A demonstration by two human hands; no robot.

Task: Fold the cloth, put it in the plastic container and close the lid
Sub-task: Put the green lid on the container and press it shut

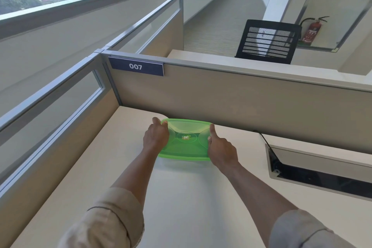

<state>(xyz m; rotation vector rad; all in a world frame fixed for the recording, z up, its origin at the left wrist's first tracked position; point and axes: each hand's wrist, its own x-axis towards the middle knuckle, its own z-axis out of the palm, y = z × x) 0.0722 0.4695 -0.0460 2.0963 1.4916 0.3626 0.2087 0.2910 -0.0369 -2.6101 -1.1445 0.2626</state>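
Both hands clasp the green lid (186,140) at its short ends: left hand (156,137) curled over the left edge, right hand (220,150) on the right edge with the thumb laid along the top. Lid is translucent, with a round logo at its centre; it sits flat over the plastic container (184,159), of which only a thin green rim shows below the near edge. Cloth not discernible through the lid. Container rests on a pale desk (181,207), close to the beige partition (241,102) at the back. Partition carries a dark plate (136,66) reading 007. To the right, an open cable tray (318,171) is set into the desk. Beyond the partition: black mesh chair (268,41), red fire extinguisher (312,31), corridor, windows along the left wall.
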